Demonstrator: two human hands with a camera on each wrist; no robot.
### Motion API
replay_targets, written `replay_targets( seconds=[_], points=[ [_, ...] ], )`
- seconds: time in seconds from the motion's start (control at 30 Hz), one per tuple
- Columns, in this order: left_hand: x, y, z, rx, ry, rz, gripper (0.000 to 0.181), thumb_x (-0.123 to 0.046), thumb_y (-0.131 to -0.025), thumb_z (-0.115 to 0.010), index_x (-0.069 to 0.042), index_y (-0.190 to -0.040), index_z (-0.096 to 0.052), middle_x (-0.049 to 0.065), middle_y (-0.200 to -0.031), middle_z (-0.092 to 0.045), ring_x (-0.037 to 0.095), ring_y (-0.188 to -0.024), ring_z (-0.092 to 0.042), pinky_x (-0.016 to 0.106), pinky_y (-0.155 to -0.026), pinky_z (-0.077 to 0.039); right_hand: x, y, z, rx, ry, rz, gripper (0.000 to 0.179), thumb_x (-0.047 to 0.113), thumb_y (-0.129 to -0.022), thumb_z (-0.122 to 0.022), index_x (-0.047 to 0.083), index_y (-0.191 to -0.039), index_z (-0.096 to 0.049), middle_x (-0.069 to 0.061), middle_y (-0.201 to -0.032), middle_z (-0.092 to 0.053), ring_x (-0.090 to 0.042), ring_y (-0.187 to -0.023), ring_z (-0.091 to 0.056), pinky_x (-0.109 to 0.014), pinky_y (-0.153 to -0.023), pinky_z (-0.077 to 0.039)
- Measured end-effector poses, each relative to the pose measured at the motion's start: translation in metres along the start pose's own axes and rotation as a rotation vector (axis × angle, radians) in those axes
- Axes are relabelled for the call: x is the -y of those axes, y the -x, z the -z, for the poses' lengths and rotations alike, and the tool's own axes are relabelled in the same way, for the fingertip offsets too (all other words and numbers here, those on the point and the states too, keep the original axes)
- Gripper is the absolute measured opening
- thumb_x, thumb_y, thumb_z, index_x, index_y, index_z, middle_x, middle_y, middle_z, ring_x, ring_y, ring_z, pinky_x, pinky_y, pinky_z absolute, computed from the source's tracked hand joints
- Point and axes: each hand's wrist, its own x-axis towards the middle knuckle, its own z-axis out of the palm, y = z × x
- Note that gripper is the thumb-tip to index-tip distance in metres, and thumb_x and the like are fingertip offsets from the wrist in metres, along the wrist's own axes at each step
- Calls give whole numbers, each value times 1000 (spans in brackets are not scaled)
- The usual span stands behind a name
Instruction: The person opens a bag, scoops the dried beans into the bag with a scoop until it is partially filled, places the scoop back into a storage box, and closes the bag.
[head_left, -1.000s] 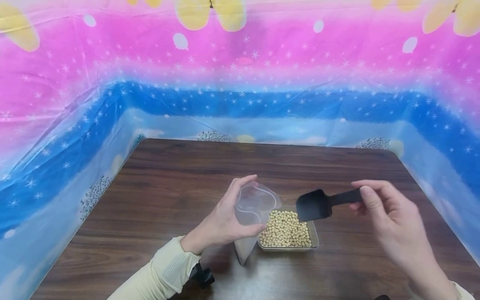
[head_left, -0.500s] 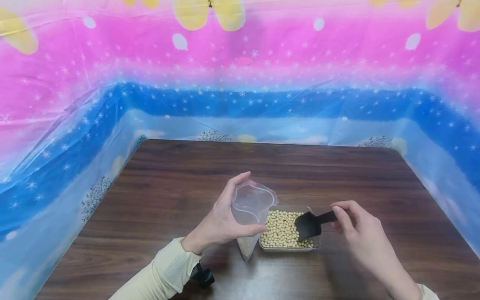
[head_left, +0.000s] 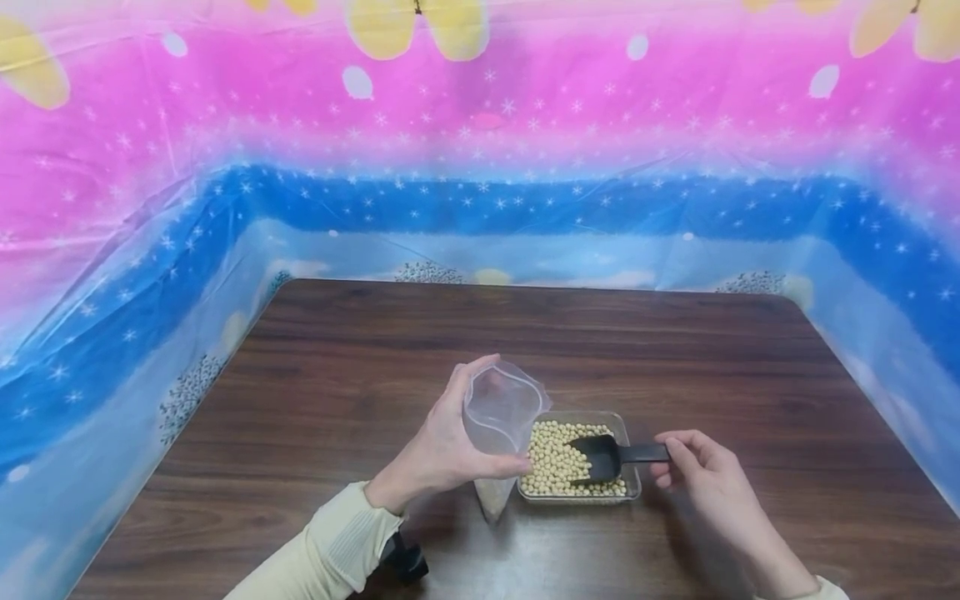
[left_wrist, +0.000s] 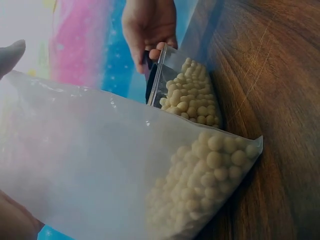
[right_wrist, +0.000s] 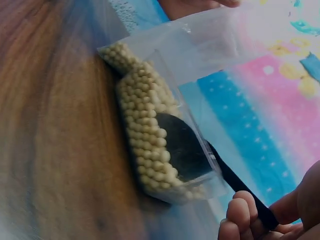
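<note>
My left hand (head_left: 435, 446) grips a clear zip bag (head_left: 501, 408) near its mouth, thumb and fingers spread round the rim so it gapes. Soybeans (left_wrist: 205, 175) fill the bag's bottom, which stands on the table. Just right of the bag is a clear rectangular container (head_left: 577, 500) full of soybeans (right_wrist: 142, 120). In my right hand (head_left: 716, 487), thumb and fingers pinch the handle of a black scoop (head_left: 602, 457). The scoop's bowl is sunk partly into the beans at the container's right side, its tip hidden by them.
The dark wooden table (head_left: 360, 333) reaches back to a pink and blue patterned cloth (head_left: 480, 204) that surrounds it on the far, left and right sides. A black piece (head_left: 407, 560) shows under the left wrist.
From above the container's right side, my right hand has moved down and left, pushing the scoop into the beans. My left hand and the bag stay nearly in place.
</note>
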Motion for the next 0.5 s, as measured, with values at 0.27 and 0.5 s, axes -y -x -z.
replay_targets(
  seconds=[0.27, 0.5],
  points=[
    [1, 0, -1, 5, 16, -25, 95, -26, -65, -91, -25, -143, -36, -3, -129, -51, 21, -111, -55, 44, -92, -48, -9, 1, -5, -7, -58, 7, 33, 18, -106, -41, -11, -120, -51, -15, -84, -64, -13, -70, -61, -28, -64, -54],
    [2, 0, -2, 8, 48, -32, 94, -12, -66, -89, -15, -144, -36, 7, -131, -54, 29, -115, -54, 53, -97, -43, -11, -2, 0, -7, -93, -40, 35, 18, -106, -38, -11, -123, -49, -12, -85, -62, -12, -71, -60, -27, -65, -53]
  ],
)
